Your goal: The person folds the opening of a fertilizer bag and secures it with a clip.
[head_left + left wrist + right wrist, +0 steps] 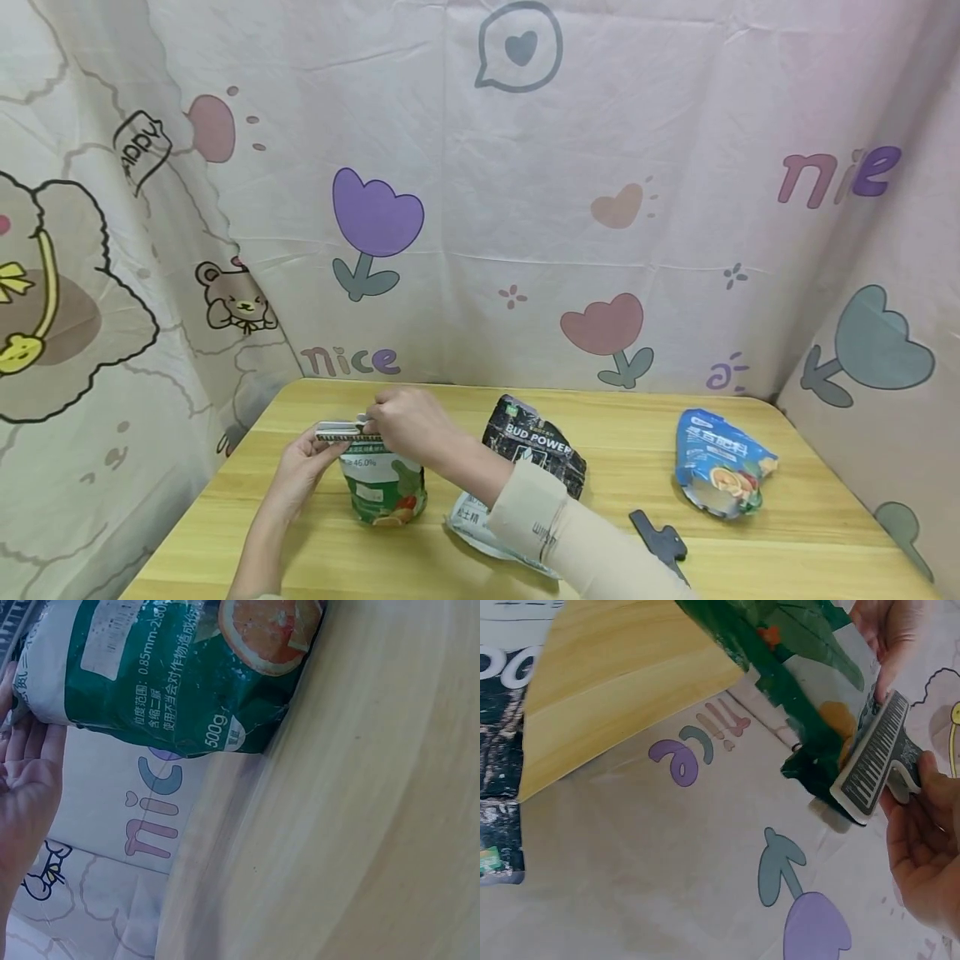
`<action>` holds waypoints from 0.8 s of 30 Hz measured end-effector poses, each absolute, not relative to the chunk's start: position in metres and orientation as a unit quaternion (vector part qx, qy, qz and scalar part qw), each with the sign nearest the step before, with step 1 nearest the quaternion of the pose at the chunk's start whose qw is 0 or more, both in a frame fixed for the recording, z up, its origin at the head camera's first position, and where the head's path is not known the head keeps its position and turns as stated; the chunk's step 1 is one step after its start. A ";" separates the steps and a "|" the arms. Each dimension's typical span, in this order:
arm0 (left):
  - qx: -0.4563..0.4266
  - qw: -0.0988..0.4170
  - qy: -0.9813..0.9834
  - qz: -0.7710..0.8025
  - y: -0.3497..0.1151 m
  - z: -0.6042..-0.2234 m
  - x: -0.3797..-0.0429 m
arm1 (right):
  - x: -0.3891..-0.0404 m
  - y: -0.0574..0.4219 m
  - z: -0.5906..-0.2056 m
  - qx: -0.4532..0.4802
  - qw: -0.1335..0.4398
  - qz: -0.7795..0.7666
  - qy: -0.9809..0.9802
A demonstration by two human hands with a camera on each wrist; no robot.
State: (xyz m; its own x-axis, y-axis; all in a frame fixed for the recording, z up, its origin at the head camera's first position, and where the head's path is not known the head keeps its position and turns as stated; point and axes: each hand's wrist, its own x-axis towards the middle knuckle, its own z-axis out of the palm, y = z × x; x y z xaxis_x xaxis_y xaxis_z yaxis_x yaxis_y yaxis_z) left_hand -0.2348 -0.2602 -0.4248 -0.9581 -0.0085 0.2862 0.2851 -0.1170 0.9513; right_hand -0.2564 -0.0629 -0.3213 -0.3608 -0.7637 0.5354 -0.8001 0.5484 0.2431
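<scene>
A green-and-white bag printed with vegetables and fruit stands upright at the left of the table. Across its top edge lies a clip with a piano-key pattern. My right hand grips the clip's lever, thumb and fingers on either side of it in the right wrist view. With my left hand I pinch the bag's top corner beside the end of the clip. Seen from the left wrist, the left hand's fingers reach behind the bag's upper part.
A black "BUD POWER" bag and a pale bag lie right of the green one, partly hidden by my right arm. Farther right are a dark clip and a blue bag. A printed curtain hangs behind the wooden table.
</scene>
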 end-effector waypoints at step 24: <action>-0.140 0.076 -0.656 -0.738 -0.267 -0.432 -0.239 | -0.249 -0.075 -0.322 0.434 0.249 0.006 -0.866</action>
